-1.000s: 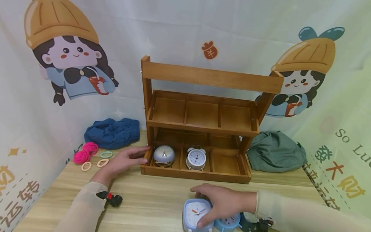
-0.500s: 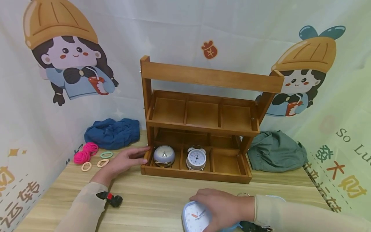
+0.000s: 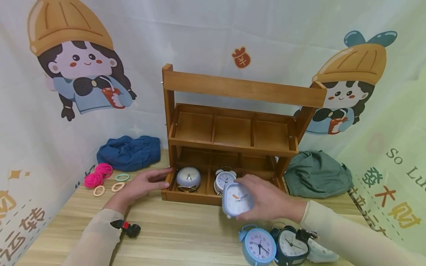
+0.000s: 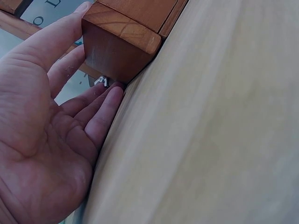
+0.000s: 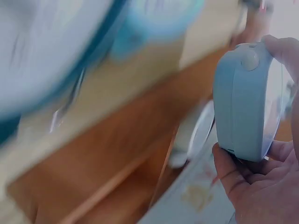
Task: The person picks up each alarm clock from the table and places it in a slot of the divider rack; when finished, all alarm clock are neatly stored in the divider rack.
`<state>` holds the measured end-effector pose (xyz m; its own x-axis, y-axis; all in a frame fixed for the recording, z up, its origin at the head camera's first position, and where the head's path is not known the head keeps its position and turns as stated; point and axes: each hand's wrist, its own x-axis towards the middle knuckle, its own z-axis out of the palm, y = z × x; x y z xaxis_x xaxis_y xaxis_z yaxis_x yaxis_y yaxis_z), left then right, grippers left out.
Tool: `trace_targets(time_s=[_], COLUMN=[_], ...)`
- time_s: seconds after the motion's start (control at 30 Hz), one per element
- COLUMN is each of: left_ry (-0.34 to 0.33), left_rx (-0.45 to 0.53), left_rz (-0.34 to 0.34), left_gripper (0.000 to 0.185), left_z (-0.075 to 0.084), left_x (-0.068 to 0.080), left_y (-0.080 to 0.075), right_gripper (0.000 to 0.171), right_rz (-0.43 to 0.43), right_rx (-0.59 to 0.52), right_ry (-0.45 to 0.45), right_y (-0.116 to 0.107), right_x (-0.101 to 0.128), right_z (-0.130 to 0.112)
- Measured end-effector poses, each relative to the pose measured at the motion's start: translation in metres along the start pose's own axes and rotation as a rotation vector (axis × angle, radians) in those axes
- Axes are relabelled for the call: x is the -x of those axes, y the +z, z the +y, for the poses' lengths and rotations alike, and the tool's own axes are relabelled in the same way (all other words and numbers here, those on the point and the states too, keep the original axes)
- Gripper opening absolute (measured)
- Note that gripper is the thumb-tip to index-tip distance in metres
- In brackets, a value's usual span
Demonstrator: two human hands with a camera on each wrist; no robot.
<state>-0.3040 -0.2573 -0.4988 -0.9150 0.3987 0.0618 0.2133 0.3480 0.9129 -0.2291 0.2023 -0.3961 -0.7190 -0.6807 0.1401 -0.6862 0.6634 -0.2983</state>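
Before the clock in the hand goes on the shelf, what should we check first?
1. Right hand holds the pale blue square clock firmly: ok.
2. Left hand steadies the wooden shelf at its corner: ok.
3. Bottom right compartment free: ok, as far as it shows.
4. Lilac dome clock and white twin-bell clock sit clear of it: ok.
5. Square clock fits that slot: cannot tell.

Left hand (image 3: 141, 186): forearm in a beige sleeve stretched forward, palm turned inward, fingers (image 4: 65, 32) straight and relaxed, thumb along the top, gripping nothing. Right hand (image 3: 266, 201): raised off the desk, arm in from the right, fingers and thumb curled in a grip, wrist bent inward.
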Motion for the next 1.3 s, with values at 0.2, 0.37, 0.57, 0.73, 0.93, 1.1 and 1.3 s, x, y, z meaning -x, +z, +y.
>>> trace_targets(time_s=[0.2, 0.37, 0.57, 0.73, 0.93, 1.1, 1.3], left_ry=[0.001, 0.004, 0.009, 0.012, 0.012, 0.007, 0.003], left_rx=[-0.002, -0.002, -0.013, -0.025, -0.017, -0.015, -0.018], left_rz=[-0.004, -0.004, -0.003, 0.007, 0.005, 0.005, 0.002], left_gripper=[0.065, 0.066, 0.065, 0.065, 0.065, 0.065, 0.065], left_z=[0.000, -0.002, -0.003, -0.002, -0.001, -0.001, -0.001], left_x=[0.000, 0.000, 0.001, 0.001, 0.001, 0.000, 0.000], left_y=[0.000, 0.000, 0.000, 0.000, 0.000, 0.000, 0.000], right_gripper=[0.094, 0.094, 0.093, 0.094, 0.095, 0.096, 0.096], right_rz=[0.079, 0.071, 0.057, 0.014, -0.047, -0.094, -0.153], right_rx=[0.035, 0.066, 0.077, 0.095, 0.077, 0.039, -0.038], right_ry=[0.127, 0.176, 0.183, 0.191, 0.225, 0.233, 0.241], right_y=[-0.016, -0.018, -0.013, -0.006, 0.000, 0.002, -0.001], right_x=[-0.006, -0.005, -0.003, -0.004, -0.007, -0.008, -0.008], right_z=[0.049, 0.078, 0.093, 0.097, 0.100, 0.104, 0.106])
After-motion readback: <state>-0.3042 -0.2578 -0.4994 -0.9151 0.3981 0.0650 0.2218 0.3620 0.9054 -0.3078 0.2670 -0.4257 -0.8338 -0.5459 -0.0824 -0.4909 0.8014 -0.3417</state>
